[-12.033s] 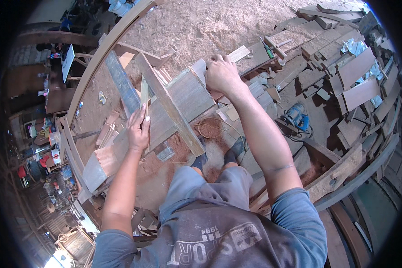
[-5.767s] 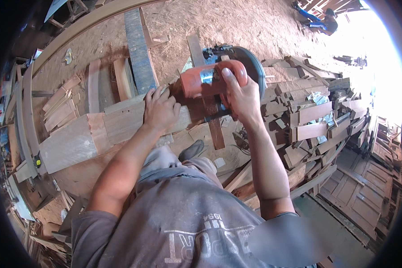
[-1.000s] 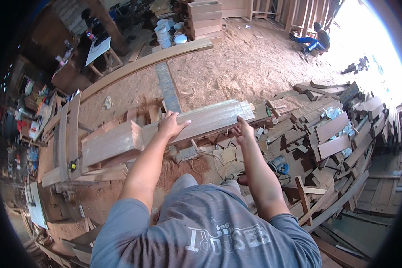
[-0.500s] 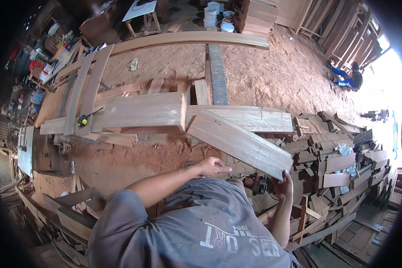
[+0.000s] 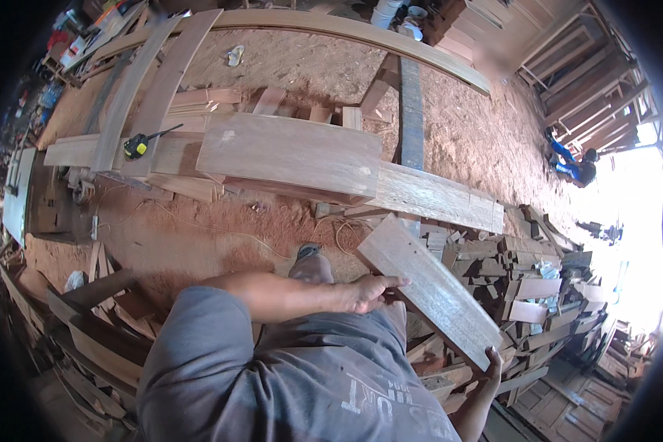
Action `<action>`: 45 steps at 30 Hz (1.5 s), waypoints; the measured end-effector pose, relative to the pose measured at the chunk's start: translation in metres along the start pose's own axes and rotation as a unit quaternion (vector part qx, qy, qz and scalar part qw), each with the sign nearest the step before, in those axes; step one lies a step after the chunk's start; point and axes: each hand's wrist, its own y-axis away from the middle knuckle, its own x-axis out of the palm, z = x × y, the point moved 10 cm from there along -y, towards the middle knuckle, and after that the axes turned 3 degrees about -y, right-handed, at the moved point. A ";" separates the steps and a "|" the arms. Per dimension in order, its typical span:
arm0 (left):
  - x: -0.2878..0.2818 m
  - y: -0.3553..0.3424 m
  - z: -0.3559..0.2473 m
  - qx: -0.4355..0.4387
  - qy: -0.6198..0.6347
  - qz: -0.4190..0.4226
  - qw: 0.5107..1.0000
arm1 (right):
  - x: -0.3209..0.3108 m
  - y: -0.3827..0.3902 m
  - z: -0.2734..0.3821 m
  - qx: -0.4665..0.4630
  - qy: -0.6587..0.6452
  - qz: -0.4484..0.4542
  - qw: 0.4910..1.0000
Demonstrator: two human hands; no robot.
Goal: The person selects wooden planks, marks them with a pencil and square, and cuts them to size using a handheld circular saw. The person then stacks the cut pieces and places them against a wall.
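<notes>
A short, flat wooden board [image 5: 435, 283] slants in front of me, held up off the bench. My right hand [image 5: 488, 367] is closed on its lower right end. My left hand [image 5: 376, 292] pinches the near long edge, its thumb lying over the top face and the other fingers partly hidden. Beyond the board, a boxlike wooden piece [image 5: 291, 151] with a broad flat top rests on a long plank [image 5: 438, 197]. To its left, a yellow and black tape measure [image 5: 135, 146] lies on crossing planks.
A long beam [image 5: 331, 26] spans the far side, and a dark narrow plank [image 5: 411, 118] runs toward it. Piled offcuts [image 5: 523, 272] crowd the right. Sawdust covers the ground [image 5: 191, 243], where a thin cord [image 5: 228, 230] lies. Another person [image 5: 578, 166] is at far right.
The board has come off the boxlike piece, moving nearer and to the right. My left hand, free before, has taken hold of its near edge. The view has turned.
</notes>
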 end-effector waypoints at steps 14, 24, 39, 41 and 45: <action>-0.254 0.050 -0.002 0.088 0.231 -0.347 0.905 | 0.225 -0.113 -0.117 0.369 0.066 0.120 0.919; -0.454 0.061 0.034 0.258 0.460 -0.423 0.737 | 0.480 -0.097 -0.212 0.399 0.101 0.264 0.873; -0.368 -0.013 0.118 -0.014 -0.208 -0.415 0.886 | 0.611 -0.353 -0.345 0.185 -0.027 0.020 0.982; -0.373 -0.010 0.117 -0.038 -0.215 -0.439 0.872 | 0.621 -0.384 -0.356 0.144 -0.058 0.075 0.985; -0.385 -0.025 0.118 -0.033 -0.226 -0.502 0.834 | 0.586 -0.465 -0.404 0.146 -0.064 0.099 0.982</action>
